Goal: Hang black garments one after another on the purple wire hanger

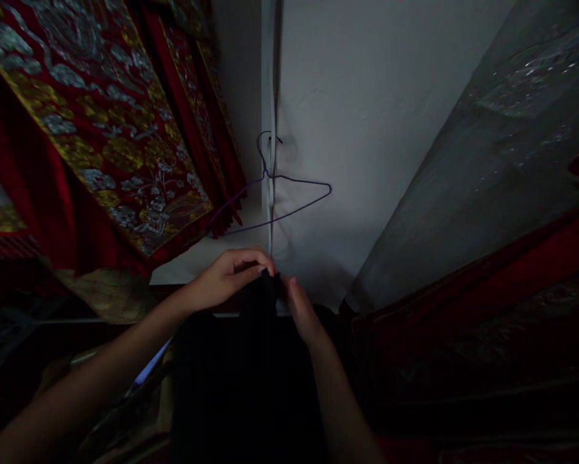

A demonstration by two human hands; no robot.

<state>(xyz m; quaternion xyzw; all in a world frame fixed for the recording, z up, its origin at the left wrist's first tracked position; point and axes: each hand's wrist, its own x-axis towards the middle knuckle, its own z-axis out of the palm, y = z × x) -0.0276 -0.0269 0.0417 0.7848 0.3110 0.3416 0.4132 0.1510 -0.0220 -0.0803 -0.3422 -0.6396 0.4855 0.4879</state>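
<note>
From where I stand, the room is very dim. The person's left hand [243,270] pinches the top of a black cloth [266,296] between thumb and fingers. The right hand [301,309] is at the cloth's 3 o'clock side, thumb up; its other fingers are mostly hidden, so I cannot tell if they grip. The cloth hangs down toward 6 o'clock and melts into the dark. At 12 o'clock from the hands, a thin purple hanger [266,173] hangs by a pale strip [271,84] on the white wall [366,96]. Its 9 o'clock end meets a red cloth with gold and silver flowers [139,129], at 10 o'clock. Shiny clear plastic [463,148] is at 2 o'clock. Something bright blue [151,365] peeks out at 8 o'clock.
</note>
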